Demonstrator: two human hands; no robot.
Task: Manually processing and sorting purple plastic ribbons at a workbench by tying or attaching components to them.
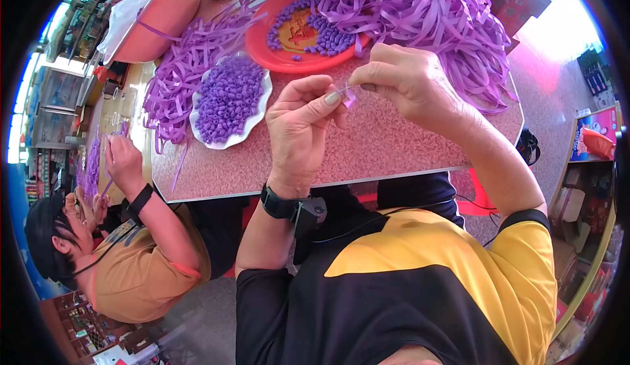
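"How were the hands posed?"

"Both were raised over the tabletop [394,143], fingertips nearly meeting. The left hand [303,112] stood upright from the wrist, its thumb laid toward the bent forefinger and the remaining fingers curled. The right hand [415,81] entered from the right, elbow out, wrist bent, knuckles uppermost."

"Degree of closure?"

"Each was drawn in to a pinch. The left gripped a short purple ribbon [350,99] between thumb and forefinger; the right pinched its thin end, that contact being partly hidden by the fingers."

"Location of the ribbon?"

"Between the two sets of fingertips, in front of the red plate [289,64]."

"Stock nearby?"

"Purple beads [230,97] filled a white scalloped dish [266,89] to the left of the left hand; further beads lay on the red plate. A heap of ribbons [420,11] lay beyond the right hand."
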